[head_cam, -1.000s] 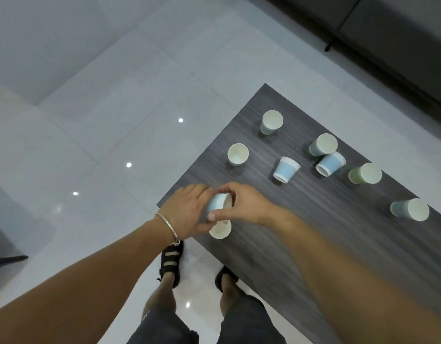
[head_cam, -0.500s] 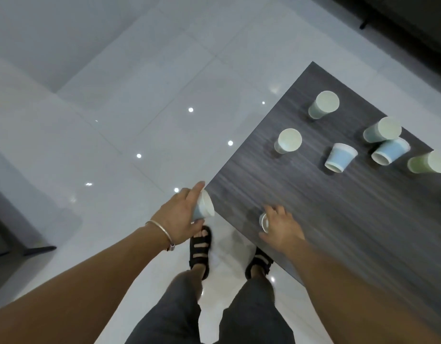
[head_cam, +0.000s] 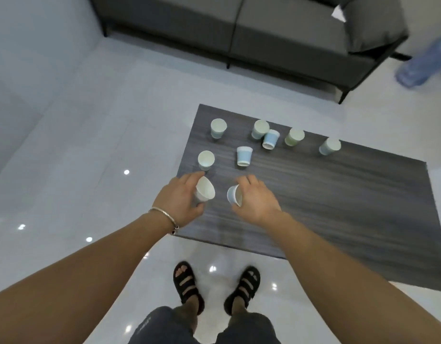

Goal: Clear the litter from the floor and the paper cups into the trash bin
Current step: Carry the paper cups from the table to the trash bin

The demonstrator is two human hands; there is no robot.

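My left hand (head_cam: 180,197) grips a white paper cup (head_cam: 205,192), its mouth tilted to the right, above the near left part of the dark wooden table (head_cam: 338,207). My right hand (head_cam: 258,198) holds a blue paper cup (head_cam: 234,195) with its mouth facing me. Several more paper cups stand or lie further back: a white one (head_cam: 206,160), a blue upside-down one (head_cam: 244,155), a pale one (head_cam: 218,128), a pair touching (head_cam: 264,135), a green one (head_cam: 294,137) and a grey-blue one (head_cam: 329,146). No trash bin is in view.
A dark grey sofa (head_cam: 239,28) runs along the back, with a scrap of white paper (head_cam: 338,14) on its cushion. A blue water bottle (head_cam: 423,63) is at the far right. My sandalled feet (head_cam: 214,284) stand on glossy white tiles by the table's near edge.
The view has swung to face the table and sofa. My right hand has lifted the blue cup off the table's edge. My left hand has carried its cup back over the table.
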